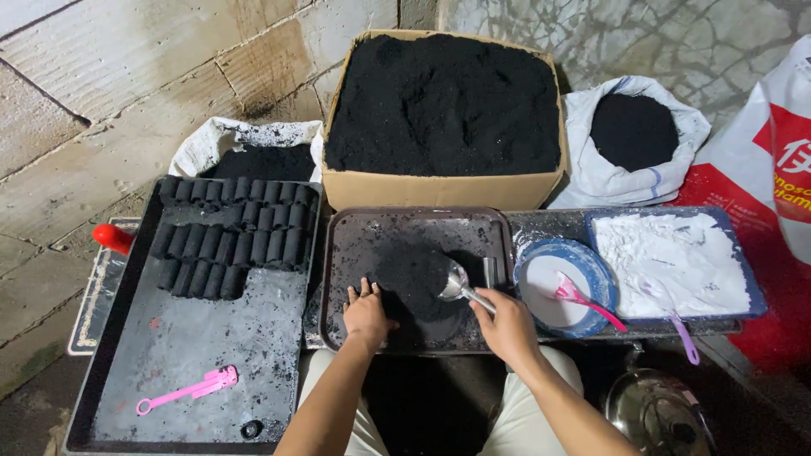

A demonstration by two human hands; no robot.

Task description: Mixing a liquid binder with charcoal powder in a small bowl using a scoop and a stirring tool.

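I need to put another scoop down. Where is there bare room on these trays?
The large left tray is bare between the black briquette rows and the pink tool. The middle tray is crowded by powder and both hands; the white powder tray is full.

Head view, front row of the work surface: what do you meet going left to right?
Red handle → tray of black briquettes → pink tool → left hand → metal scoop → right hand → blue-rimmed bowl → tray of white powder.
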